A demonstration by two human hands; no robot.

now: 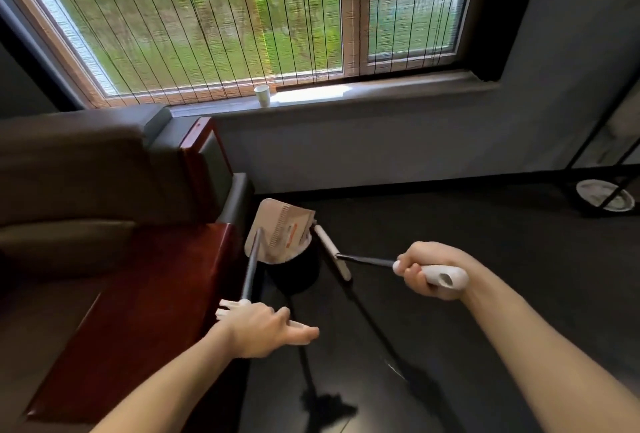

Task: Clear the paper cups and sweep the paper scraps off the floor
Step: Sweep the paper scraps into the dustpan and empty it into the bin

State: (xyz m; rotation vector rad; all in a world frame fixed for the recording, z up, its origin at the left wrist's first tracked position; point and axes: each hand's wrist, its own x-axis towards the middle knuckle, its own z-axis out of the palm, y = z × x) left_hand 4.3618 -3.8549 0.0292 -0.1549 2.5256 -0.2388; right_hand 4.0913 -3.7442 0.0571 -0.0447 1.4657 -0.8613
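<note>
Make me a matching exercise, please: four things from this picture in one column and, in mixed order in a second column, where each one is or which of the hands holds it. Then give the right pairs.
Column A
1. paper cup
2. dustpan
3. black bin
4. broom

Column B
a. gripped by the right hand
b. standing on the window sill
c. on the floor, under the dustpan
d. tilted over the black bin, handle gripped by the left hand

Right pairs: 1-b, 2-d, 3-c, 4-a
</note>
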